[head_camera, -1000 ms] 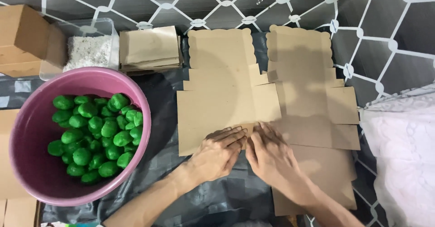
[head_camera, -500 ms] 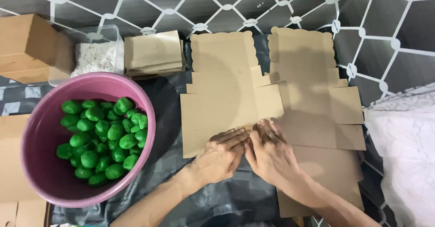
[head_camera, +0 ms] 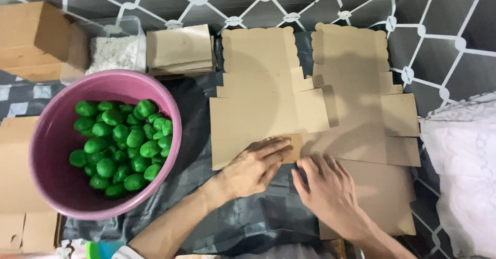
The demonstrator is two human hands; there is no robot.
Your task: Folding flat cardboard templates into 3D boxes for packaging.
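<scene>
Two bare forearms, the left hand [head_camera: 254, 167] and right hand [head_camera: 330, 194] without rings, watches or gloves; a white sleeve edge [head_camera: 120, 253] shows below the pink bowl [head_camera: 62, 186].

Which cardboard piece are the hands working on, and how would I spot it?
Start at the pink tub of green balls. Just right of it, two flat cardboard box blanks lie side by side on the dark sheet. It is the left blank, whose lower edge the left hand presses; the right hand lies on the other blank.
</scene>
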